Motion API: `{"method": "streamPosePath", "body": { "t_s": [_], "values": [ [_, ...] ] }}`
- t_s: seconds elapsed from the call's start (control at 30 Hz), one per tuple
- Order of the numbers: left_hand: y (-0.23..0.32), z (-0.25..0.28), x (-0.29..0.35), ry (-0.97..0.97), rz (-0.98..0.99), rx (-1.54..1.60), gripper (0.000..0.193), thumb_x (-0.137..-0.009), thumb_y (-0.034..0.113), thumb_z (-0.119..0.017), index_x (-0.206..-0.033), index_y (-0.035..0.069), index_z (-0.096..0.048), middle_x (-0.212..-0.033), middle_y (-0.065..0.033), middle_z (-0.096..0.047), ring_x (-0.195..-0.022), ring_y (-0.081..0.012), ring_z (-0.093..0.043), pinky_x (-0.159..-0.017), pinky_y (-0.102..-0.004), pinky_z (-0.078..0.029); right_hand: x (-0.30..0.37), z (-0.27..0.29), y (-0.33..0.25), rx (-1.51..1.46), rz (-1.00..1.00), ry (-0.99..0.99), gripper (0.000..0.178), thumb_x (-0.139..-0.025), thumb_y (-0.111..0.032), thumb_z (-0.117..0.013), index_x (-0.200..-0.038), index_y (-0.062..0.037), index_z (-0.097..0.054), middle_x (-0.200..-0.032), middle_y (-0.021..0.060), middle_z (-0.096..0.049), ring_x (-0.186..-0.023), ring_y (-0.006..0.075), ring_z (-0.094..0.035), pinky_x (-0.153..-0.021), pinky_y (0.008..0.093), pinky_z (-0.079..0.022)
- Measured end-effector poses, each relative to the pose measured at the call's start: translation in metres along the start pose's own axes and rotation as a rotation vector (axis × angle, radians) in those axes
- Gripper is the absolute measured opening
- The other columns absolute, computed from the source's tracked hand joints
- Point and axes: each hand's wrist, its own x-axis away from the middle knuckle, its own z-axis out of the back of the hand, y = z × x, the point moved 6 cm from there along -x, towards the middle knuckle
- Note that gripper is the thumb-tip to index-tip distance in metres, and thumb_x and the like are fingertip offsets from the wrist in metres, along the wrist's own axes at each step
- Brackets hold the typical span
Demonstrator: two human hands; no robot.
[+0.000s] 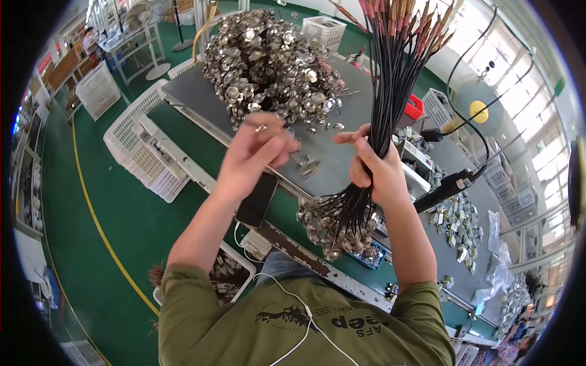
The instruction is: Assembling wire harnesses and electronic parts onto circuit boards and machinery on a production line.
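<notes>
Clasping a bundle of black wires (394, 79), our right hand (379, 166) sits toward 3 o'clock, its fingers and thumb wrapped around the strands and its index finger stretched out toward 9 o'clock. The bundle stands nearly upright: its reddish-brown tips fan out toward 1 o'clock, and its lower ends run down to a cluster of round metal caps (329, 235) at 5 o'clock. Our left hand (259, 143), at 11 o'clock, has its fingers curled inward; it is blurred, and we cannot tell whether it pinches a piece.

Close by our left fingers, a few loose metal pieces (310, 169) lie on the grey surface (355, 79). Beyond them, between 11 and 12 o'clock, rises a big heap of shiny metal caps (262, 58). We have a black phone (256, 201) at 8 o'clock, near our left wrist, and a white perforated basket (146, 161) at 9. Past our right hand we see a red bin (414, 108) at 2 o'clock, a black-handled tool (445, 188) at 3, and a pile of small metal parts (458, 226) between 3 and 4.
</notes>
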Motion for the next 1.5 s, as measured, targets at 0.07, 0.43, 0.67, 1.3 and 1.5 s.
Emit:
{"method": "streamPosePath", "body": {
  "t_s": [0.07,0.43,0.67,1.3,1.5],
  "values": [
    [-0.003,-0.025,-0.019,-0.045,-0.066,0.067,0.023,-0.101,0.011,-0.052,-0.121,0.004,-0.046,-0.100,-0.0131,-0.068,-0.078,-0.0135,-0.061,-0.071,-0.0276,-0.049,0.008,-0.014,0.002,-0.038,-0.030,-0.053,0.021,-0.099,-0.019,-0.059,-0.108,-0.0045,-0.046,-0.103,0.0216,-0.065,-0.040,0.0085,-0.041,-0.041,0.0258,-0.034],
    [-0.005,-0.028,-0.036,-0.140,-0.087,-0.013,0.045,-0.106,0.041,-0.034,-0.110,0.001,-0.056,-0.104,-0.0125,-0.069,-0.081,-0.0129,-0.064,-0.069,-0.0257,-0.049,0.002,-0.014,0.003,0.220,-0.096,0.163,0.020,-0.086,-0.002,-0.066,-0.100,-0.0022,-0.051,-0.071,0.0071,-0.058,-0.041,0.0090,-0.042,-0.040,0.0250,-0.031],
    [0.002,0.025,-0.035,0.088,-0.098,0.139,0.036,-0.107,0.033,-0.036,-0.108,0.002,-0.056,-0.098,-0.0124,-0.068,-0.070,-0.0138,-0.061,-0.064,-0.0273,-0.048,0.003,-0.002,-0.001,0.153,-0.066,0.102,0.019,-0.085,0.001,-0.062,-0.095,-0.0039,-0.047,-0.084,0.0119,-0.058,-0.041,0.0072,-0.040,-0.038,0.0234,-0.028],
    [0.064,0.118,-0.014,0.289,-0.374,0.378,0.026,-0.102,0.025,-0.054,-0.114,0.003,-0.062,-0.102,-0.0072,-0.069,-0.075,-0.0092,-0.065,-0.063,-0.0228,-0.050,-0.004,0.077,-0.005,-0.100,-0.020,0.157,0.013,-0.089,-0.002,-0.054,-0.100,-0.0082,-0.050,-0.087,0.0069,-0.053,-0.038,0.0049,-0.027,-0.038,0.0213,-0.025],
    [0.072,0.110,-0.021,0.446,-0.360,0.363,0.022,-0.101,0.023,-0.056,-0.091,0.005,-0.060,-0.089,-0.0072,-0.065,-0.055,-0.0079,-0.052,-0.054,-0.0230,-0.046,0.002,0.085,0.009,-0.101,-0.078,0.131,0.014,-0.091,-0.007,-0.054,-0.103,-0.0110,-0.051,-0.084,0.0058,-0.052,-0.037,0.0042,-0.028,-0.038,0.0211,-0.025]
  ]
}}
